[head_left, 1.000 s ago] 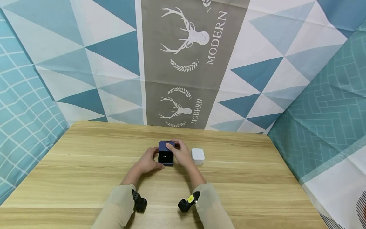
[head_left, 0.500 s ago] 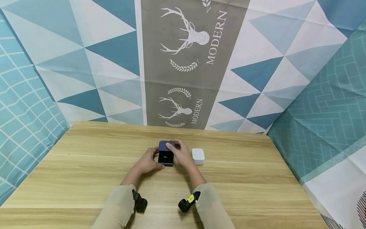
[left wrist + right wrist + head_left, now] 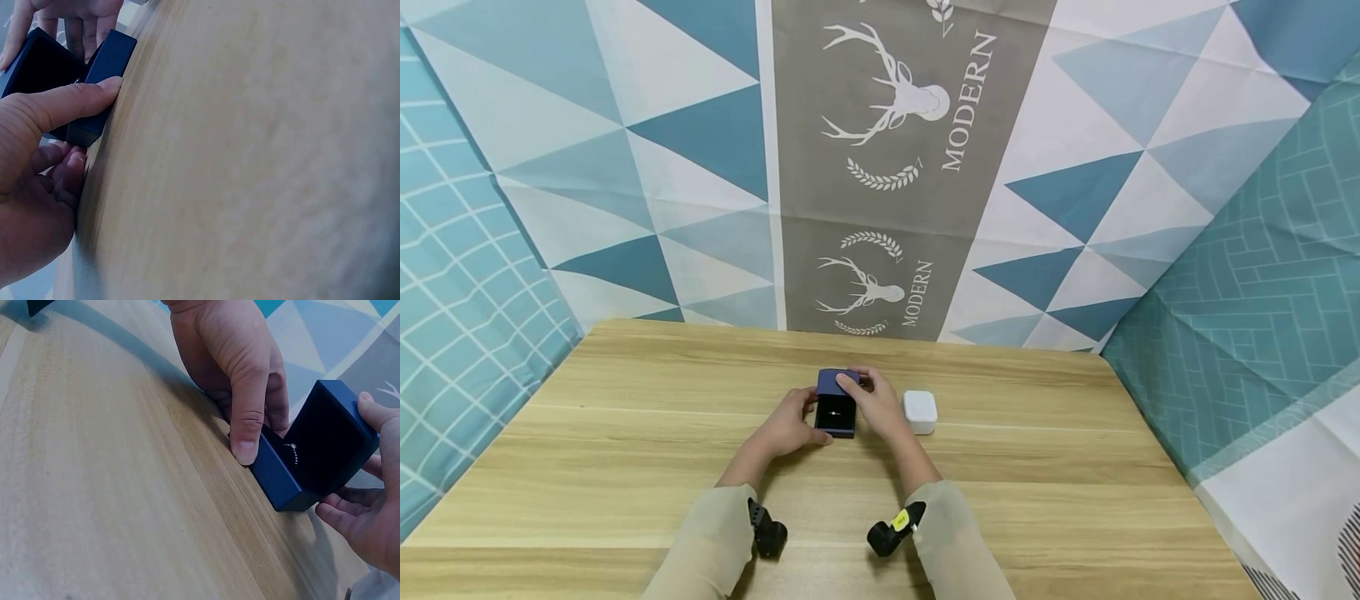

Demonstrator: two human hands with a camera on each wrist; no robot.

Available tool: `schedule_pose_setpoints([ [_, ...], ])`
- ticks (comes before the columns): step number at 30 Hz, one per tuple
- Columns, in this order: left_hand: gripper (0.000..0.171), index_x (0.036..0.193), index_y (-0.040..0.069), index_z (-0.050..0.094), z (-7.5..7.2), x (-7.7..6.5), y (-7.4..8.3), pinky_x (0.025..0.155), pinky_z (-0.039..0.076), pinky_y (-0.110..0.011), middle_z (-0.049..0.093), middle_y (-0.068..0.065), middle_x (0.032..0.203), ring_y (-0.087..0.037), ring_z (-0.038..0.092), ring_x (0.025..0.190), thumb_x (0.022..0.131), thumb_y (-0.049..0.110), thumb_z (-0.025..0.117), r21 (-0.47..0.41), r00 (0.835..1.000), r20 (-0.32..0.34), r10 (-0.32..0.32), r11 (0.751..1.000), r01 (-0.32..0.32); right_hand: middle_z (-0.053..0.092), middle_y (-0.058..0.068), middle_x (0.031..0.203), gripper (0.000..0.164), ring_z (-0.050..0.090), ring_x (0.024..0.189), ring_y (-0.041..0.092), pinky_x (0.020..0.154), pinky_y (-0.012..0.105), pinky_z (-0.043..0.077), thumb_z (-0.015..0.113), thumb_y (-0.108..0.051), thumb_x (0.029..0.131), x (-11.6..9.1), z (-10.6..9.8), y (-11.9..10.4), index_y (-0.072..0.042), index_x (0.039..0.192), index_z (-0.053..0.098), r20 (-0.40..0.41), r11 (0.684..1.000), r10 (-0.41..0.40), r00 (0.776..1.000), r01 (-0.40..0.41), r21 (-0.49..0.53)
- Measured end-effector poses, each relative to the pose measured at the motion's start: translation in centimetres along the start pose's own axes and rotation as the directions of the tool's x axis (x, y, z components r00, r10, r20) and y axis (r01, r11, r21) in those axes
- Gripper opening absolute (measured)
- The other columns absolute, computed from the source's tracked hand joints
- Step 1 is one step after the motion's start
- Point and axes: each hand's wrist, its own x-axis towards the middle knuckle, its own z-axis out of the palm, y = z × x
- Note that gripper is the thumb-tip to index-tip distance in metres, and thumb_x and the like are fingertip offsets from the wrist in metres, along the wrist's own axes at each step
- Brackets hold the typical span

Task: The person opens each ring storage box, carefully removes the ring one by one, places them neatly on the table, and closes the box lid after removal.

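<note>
A dark blue ring box point(image 3: 829, 384) sits on the wooden table with its lid raised. Its black inside holds a ring point(image 3: 291, 450) set with small clear stones. My left hand point(image 3: 787, 423) grips the base from the left, thumb pressed on the front wall and fingers around the side. On the other side, my right hand point(image 3: 877, 406) holds the lid point(image 3: 342, 403), its thumb on the outer face and other fingers beside and behind the box. In the left wrist view, my left thumb point(image 3: 75, 103) crosses the box front and partly hides the inside.
To the right of my right hand stands a small white box point(image 3: 920, 412) with rounded corners. The wooden table point(image 3: 1037, 500) reaches back to a patterned cloth wall point(image 3: 880, 200), with more cloth hanging at both sides.
</note>
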Motion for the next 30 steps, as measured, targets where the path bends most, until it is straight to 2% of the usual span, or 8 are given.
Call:
schedule_pose_setpoints([
  [13, 0.088, 0.139, -0.009, 0.033, -0.09, -0.05, 0.09, 0.103, 0.039, -0.05, 0.041, -0.026, 0.134, -0.039, 0.046, 0.12, 0.068, 0.009, 0.081, 0.011, 1.0, 0.001, -0.004, 1.0, 0.004, 0.063, 0.006, 0.112, 0.057, 0.056, 0.104, 0.018, 0.096, 0.038, 0.045, 0.06, -0.055, 0.084, 0.12, 0.05, -0.03, -0.014, 0.123, 0.058, 0.003, 1.0, 0.013, 1.0, -0.013, 0.026],
  [30, 0.087, 0.138, -0.01, 0.034, 0.03, 0.05, 0.03, 0.104, 0.039, -0.05, 0.041, -0.026, 0.134, -0.038, 0.046, 0.12, 0.067, 0.009, 0.082, 0.004, 1.0, 0.001, -0.01, 1.0, 0.01, 0.062, 0.005, 0.114, 0.058, 0.055, 0.108, 0.02, 0.1, 0.041, 0.042, 0.059, -0.059, 0.082, 0.27, 0.08, 0.21, -0.016, 0.122, 0.058, -0.004, 0.999, 0.032, 0.999, -0.032, 0.011],
])
